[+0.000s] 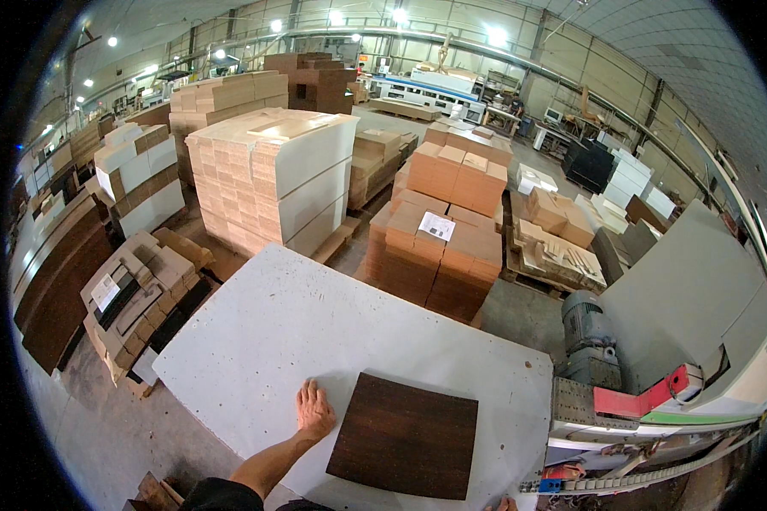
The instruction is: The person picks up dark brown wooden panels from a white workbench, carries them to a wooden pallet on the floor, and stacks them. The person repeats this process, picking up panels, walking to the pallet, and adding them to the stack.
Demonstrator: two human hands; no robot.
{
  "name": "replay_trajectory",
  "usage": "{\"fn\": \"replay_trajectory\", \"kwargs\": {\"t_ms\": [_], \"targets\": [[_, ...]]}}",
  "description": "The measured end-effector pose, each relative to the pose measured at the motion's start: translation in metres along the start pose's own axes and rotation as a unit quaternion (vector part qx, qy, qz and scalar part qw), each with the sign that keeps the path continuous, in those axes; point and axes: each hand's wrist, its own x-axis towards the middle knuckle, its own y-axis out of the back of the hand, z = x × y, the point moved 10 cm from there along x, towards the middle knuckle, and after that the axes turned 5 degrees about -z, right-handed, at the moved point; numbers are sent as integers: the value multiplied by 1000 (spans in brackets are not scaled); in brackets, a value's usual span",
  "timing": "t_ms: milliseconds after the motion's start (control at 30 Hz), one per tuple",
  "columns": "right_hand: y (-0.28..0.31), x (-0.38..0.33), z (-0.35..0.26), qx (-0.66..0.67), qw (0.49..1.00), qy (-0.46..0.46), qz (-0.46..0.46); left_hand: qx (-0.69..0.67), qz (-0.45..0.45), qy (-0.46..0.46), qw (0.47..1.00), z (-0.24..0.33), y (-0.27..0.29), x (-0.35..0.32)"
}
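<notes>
Dark panel [405, 437] is lying flat on the white table [264, 341], close to the near edge and toward the right side of it. It is a square wooden board with a dark brown face.

Left hand [314, 411] is resting flat on the table, palm down, fingers stretched and open, just beside the left edge of the panel; if it is touching the panel I cannot tell. It is gripping nothing. Right hand [504, 504] is showing only as some fingertips at the lower edge of the picture, near the right corner of the panel, so I cannot tell if it is open or closed.

To the right of the table a grey machine [690, 298] is standing, with a motor [586, 328] and a red part [643, 399] at its side. Behind the table, stacks of light brown boards [439, 247] and a tall white-wrapped stack [273, 175] are standing on the floor. On the left, a pallet of mixed dark and light pieces [141, 294] is sitting near the corner of the table.
</notes>
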Motion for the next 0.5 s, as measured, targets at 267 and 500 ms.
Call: {"fn": "replay_trajectory", "kwargs": {"t_ms": [267, 500], "targets": [[-2, 0, 1, -8, 1000, -6, 0, 1, -15, -1, 1000, 3, 3, 0], [2, 0, -2, -18, 1000, -3, 12, -5, -19, 5, 1000, 3, 4, 0]]}}
